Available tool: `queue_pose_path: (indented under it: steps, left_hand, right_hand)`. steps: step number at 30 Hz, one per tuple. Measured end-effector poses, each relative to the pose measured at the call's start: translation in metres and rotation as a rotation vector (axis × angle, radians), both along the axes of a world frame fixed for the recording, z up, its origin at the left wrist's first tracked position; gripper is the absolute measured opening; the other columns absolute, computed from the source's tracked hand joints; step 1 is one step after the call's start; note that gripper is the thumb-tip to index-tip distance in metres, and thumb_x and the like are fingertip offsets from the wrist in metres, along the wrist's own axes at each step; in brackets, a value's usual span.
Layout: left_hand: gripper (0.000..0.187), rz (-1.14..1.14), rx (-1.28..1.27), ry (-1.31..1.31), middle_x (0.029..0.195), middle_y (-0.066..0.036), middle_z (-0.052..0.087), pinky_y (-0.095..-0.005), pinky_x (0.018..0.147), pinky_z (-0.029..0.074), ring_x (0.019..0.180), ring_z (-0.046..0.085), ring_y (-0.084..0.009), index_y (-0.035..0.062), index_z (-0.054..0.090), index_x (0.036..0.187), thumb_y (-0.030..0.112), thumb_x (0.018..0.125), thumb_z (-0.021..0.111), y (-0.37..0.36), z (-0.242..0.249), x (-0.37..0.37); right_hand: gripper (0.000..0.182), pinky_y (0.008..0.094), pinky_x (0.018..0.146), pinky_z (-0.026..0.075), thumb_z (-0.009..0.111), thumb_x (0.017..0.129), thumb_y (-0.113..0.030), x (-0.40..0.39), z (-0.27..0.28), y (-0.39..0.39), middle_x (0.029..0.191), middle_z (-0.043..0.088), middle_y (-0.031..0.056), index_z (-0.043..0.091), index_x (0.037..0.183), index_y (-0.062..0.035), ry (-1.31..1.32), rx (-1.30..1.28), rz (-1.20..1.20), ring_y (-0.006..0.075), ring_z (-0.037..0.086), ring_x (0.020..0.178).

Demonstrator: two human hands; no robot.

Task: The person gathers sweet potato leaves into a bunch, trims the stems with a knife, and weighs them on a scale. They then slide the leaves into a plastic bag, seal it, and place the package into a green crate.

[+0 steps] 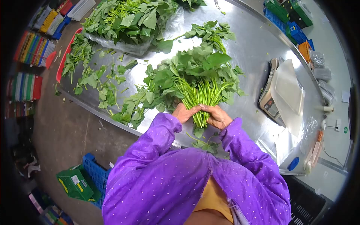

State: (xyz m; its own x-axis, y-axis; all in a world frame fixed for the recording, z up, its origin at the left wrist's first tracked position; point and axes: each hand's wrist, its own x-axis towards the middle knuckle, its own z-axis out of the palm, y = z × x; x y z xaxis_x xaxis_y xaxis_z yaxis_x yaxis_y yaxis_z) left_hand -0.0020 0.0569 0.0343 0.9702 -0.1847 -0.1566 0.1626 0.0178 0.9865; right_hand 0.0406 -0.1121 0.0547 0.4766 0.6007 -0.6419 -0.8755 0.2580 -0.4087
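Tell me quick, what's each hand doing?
Left hand: closed, holding the leafy green bunch.
Right hand: closed, holding that bunch too.

Greens pile (131, 24) cut off, top edge. L hand (182, 113) & R hand (219, 117) partly hidden by stems (202, 93). Scale panel (270, 105) txt too small. Jacket (157, 187) cut off, btm.

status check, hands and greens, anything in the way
Left hand and right hand gripping green bunch by stems. Leaves fanned out beyond both hands. Loose sprigs littering metal table alongside; nothing seen blocking the hands.
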Motion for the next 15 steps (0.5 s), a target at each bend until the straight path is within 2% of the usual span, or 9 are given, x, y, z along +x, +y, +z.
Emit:
queue_pose_path:
  steps: [2,3,6,7,8,10,13,15]
  left_hand:
    - [0.048,-0.060,0.161,-0.128,0.095,-0.009,0.064,-0.0336,0.076,0.045,0.085,0.059,-0.0206,0.0025,0.057,0.109,0.044,0.084,0.056,0.005,0.026,0.004]
    - [0.047,-0.008,0.143,-0.159,0.086,-0.008,0.065,-0.0350,0.071,0.045,0.078,0.059,-0.0211,0.0008,0.060,0.101,0.045,0.084,0.056,0.004,0.041,0.005]
    - [0.046,0.260,-0.199,0.363,0.084,-0.008,0.064,-0.0337,0.071,0.045,0.078,0.059,-0.0184,-0.0011,0.060,0.098,0.043,0.084,0.056,-0.008,-0.017,0.005]
    - [0.047,0.413,-0.076,0.350,0.088,-0.009,0.062,-0.0326,0.073,0.044,0.082,0.058,-0.0167,-0.0019,0.059,0.101,0.043,0.086,0.055,-0.014,-0.010,0.003]
    - [0.049,0.636,-0.594,0.327,0.096,-0.009,0.060,-0.0313,0.076,0.043,0.088,0.056,-0.0161,-0.0013,0.056,0.106,0.043,0.086,0.053,-0.031,-0.018,0.005]
    - [0.047,0.442,-0.688,0.412,0.113,-0.011,0.055,-0.0323,0.085,0.044,0.098,0.055,-0.0186,-0.0017,0.045,0.119,0.036,0.091,0.048,-0.018,-0.020,-0.007]
    - [0.048,0.324,-0.712,0.412,0.113,-0.010,0.055,-0.0317,0.087,0.042,0.101,0.053,-0.0176,-0.0010,0.047,0.119,0.038,0.091,0.048,-0.010,-0.016,-0.009]
    - [0.050,0.191,-0.566,0.386,0.114,-0.009,0.054,-0.0315,0.088,0.040,0.103,0.051,-0.0171,-0.0004,0.047,0.119,0.040,0.090,0.048,0.002,-0.022,-0.009]
  right_hand:
    - [0.034,0.0372,0.076,0.052,0.061,0.082,-0.008,-0.002,0.010,0.005,0.105,0.059,0.0096,0.051,0.113,0.0001,-0.015,0.003,0.011,0.0201,0.060,0.092]
    - [0.035,0.0373,0.075,0.053,0.062,0.082,-0.008,-0.007,0.018,0.008,0.106,0.059,0.0101,0.051,0.114,-0.0003,0.014,0.032,-0.040,0.0201,0.060,0.092]
    - [0.035,0.0376,0.074,0.053,0.061,0.081,-0.007,-0.004,-0.024,0.020,0.104,0.060,0.0102,0.051,0.114,-0.0002,0.102,-0.039,-0.089,0.0205,0.060,0.092]
    - [0.032,0.0363,0.074,0.052,0.061,0.081,-0.006,-0.003,-0.013,0.035,0.102,0.061,0.0102,0.053,0.111,0.0006,0.139,-0.434,-0.066,0.0203,0.060,0.091]
    - [0.030,0.0351,0.076,0.051,0.061,0.081,-0.006,-0.011,0.005,0.036,0.100,0.061,0.0099,0.053,0.109,0.0021,0.065,-0.159,-0.194,0.0201,0.060,0.090]
    - [0.029,0.0343,0.079,0.051,0.061,0.082,-0.006,-0.011,-0.003,0.030,0.100,0.061,0.0096,0.053,0.109,0.0019,0.048,-0.098,-0.162,0.0197,0.060,0.091]
    - [0.030,0.0326,0.081,0.050,0.062,0.082,-0.006,-0.012,-0.002,0.030,0.102,0.061,0.0090,0.053,0.110,0.0010,0.102,-0.034,-0.184,0.0189,0.060,0.092]
    - [0.031,0.0319,0.081,0.050,0.062,0.081,-0.006,-0.011,0.002,0.029,0.103,0.060,0.0089,0.053,0.110,0.0008,0.102,-0.016,-0.152,0.0184,0.059,0.092]
